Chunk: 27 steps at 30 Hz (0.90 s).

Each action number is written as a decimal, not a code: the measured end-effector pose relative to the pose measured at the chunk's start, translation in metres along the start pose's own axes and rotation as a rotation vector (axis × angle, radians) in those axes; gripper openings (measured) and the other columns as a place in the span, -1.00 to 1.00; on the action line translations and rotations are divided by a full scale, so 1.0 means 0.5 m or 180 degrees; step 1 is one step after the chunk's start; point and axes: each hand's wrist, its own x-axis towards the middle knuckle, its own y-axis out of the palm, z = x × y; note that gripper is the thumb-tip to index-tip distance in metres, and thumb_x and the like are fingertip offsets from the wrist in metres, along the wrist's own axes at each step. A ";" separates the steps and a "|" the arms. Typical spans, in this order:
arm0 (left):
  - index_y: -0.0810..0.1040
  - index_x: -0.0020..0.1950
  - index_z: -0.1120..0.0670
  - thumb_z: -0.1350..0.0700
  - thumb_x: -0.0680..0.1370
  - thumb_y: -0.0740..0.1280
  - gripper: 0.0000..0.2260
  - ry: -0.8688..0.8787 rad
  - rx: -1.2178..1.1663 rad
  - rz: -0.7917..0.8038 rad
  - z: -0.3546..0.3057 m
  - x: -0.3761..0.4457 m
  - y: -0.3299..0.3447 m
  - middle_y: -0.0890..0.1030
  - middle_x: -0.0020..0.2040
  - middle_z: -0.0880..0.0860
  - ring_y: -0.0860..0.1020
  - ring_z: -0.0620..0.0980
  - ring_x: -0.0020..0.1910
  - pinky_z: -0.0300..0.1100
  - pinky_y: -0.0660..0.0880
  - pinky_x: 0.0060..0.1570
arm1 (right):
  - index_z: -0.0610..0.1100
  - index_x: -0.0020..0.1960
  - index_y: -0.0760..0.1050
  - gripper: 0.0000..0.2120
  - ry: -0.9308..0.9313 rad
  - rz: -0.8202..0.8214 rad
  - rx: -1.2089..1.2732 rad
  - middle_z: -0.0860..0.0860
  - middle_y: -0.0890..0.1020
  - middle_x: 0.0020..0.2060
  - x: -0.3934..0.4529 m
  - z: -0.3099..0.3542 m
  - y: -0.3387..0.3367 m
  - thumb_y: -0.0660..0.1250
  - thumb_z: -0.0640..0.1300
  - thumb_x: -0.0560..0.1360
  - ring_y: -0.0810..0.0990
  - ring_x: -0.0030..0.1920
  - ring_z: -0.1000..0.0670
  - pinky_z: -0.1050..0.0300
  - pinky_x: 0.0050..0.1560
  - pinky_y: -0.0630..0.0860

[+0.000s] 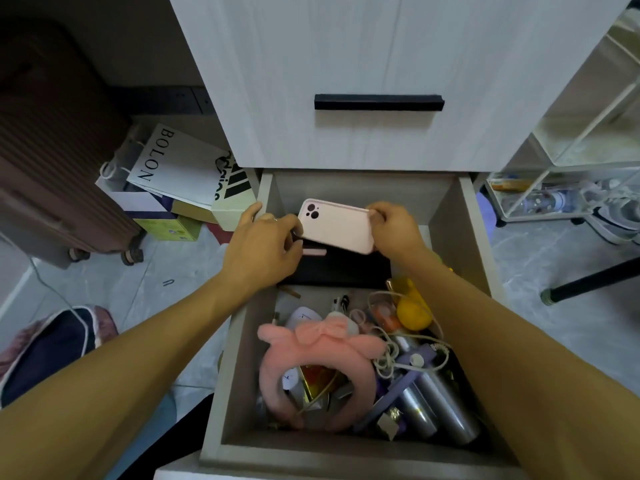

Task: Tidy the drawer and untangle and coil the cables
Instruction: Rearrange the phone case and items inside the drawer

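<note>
Over the far half of the open drawer (242, 368), both hands held a pink phone case (335, 225) w/ camera cutouts facing up. Left hand (263, 242) pinched the case's left end, fingers curled; a ring showed on one finger. Right hand (391, 228) gripped the right end, fingers curled over the top edge. Case was tilted, lifted clear of a black flat item (346, 268) lying at the drawer's back; a small pink strip (313, 252) showed just under the case. Nearer half of drawer was cluttered: pink fluffy headband (311, 362) w/ bow at front left, white cable (391, 358) tangled in loops at centre-right, draped across silver cans (436, 400) and purple packaging (412, 379). Yellow round object (414, 311) sat by the right wall, approx. behind the cable. Closed upper drawer w/ black handle (379, 102) stood above. Left of cabinet on floor: white paper bag (166, 161) marked BOLON, boxes, brown suitcase (55, 161).
</note>
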 end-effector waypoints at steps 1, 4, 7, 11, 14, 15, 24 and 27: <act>0.57 0.05 0.01 0.04 0.53 0.33 -0.87 -0.0025 -0.0011 -0.0011 0.001 -0.001 0.001 0.61 -0.28 -0.09 0.56 -0.03 -0.10 -0.11 0.01 0.48 | -0.24 0.23 0.52 -0.73 0.0251 -0.0022 0.0203 -0.19 0.60 0.15 0.016 0.003 0.011 0.21 -0.15 0.60 0.55 0.16 -0.20 -0.06 0.19 0.48; 0.58 0.01 0.00 0.06 0.53 0.33 -0.91 -0.0042 -0.0113 -0.0030 0.003 0.000 0.002 0.60 -0.30 -0.11 0.56 -0.06 -0.14 -0.13 0.00 0.49 | -0.26 0.26 0.43 -0.54 0.1212 -0.0396 0.1172 -0.17 0.57 0.20 0.038 0.013 0.040 0.40 -0.01 0.49 0.54 0.21 -0.19 -0.07 0.27 0.46; 0.61 -0.05 0.00 0.07 0.52 0.34 -0.93 -0.0033 -0.0168 -0.0055 0.003 0.001 0.001 0.60 -0.31 -0.10 0.56 -0.06 -0.16 -0.11 0.00 0.49 | -0.26 0.25 0.42 -0.50 0.1308 -0.0463 0.1179 -0.16 0.55 0.19 0.018 0.003 0.067 0.45 -0.02 0.45 0.53 0.19 -0.18 0.09 0.16 0.46; 0.63 -0.07 0.00 0.08 0.51 0.36 -0.94 -0.0072 -0.0255 -0.0076 0.006 0.001 0.001 0.61 -0.31 -0.10 0.57 -0.07 -0.17 -0.13 -0.02 0.50 | -0.21 0.32 0.38 -0.34 0.0548 0.0036 0.0013 -0.09 0.51 0.18 -0.022 -0.011 0.089 0.52 0.02 0.35 0.51 0.18 -0.09 0.08 0.16 0.49; 0.65 -0.10 -0.01 0.08 0.49 0.39 -0.95 -0.0067 -0.0240 -0.0121 0.007 0.001 0.005 0.61 -0.33 -0.10 0.57 -0.06 -0.19 -0.13 -0.01 0.49 | -0.23 0.29 0.38 -0.31 0.0385 -0.0073 -0.0787 -0.19 0.47 0.20 -0.020 -0.008 0.090 0.55 0.08 0.33 0.46 0.22 -0.20 -0.07 0.19 0.47; 0.65 -0.11 -0.01 0.09 0.49 0.39 -0.95 -0.0062 -0.0246 -0.0115 0.006 0.000 0.005 0.60 -0.34 -0.11 0.56 -0.06 -0.19 -0.12 0.00 0.49 | -0.25 0.26 0.38 -0.34 0.0348 -0.0166 -0.0886 -0.21 0.48 0.19 -0.015 -0.003 0.088 0.55 0.06 0.34 0.47 0.20 -0.21 -0.07 0.17 0.47; 0.66 -0.06 -0.03 0.09 0.51 0.38 -0.93 -0.0133 -0.0230 -0.0004 0.003 0.001 -0.002 0.55 -0.34 -0.14 0.54 -0.06 -0.14 -0.14 -0.07 0.50 | -0.26 0.33 0.31 -0.37 0.0002 0.0059 -0.1128 -0.22 0.48 0.21 -0.018 0.008 0.106 0.48 -0.01 0.42 0.40 0.23 -0.19 -0.05 0.11 0.47; 0.67 -0.06 -0.02 0.10 0.50 0.39 -0.93 -0.0116 -0.0176 -0.0012 0.000 -0.002 -0.002 0.48 -0.37 -0.16 0.54 -0.05 -0.13 -0.14 -0.07 0.50 | -0.24 0.32 0.36 -0.43 -0.0073 0.0058 -0.1390 -0.21 0.48 0.20 -0.017 0.008 0.102 0.45 0.01 0.45 0.37 0.26 -0.17 0.00 0.07 0.45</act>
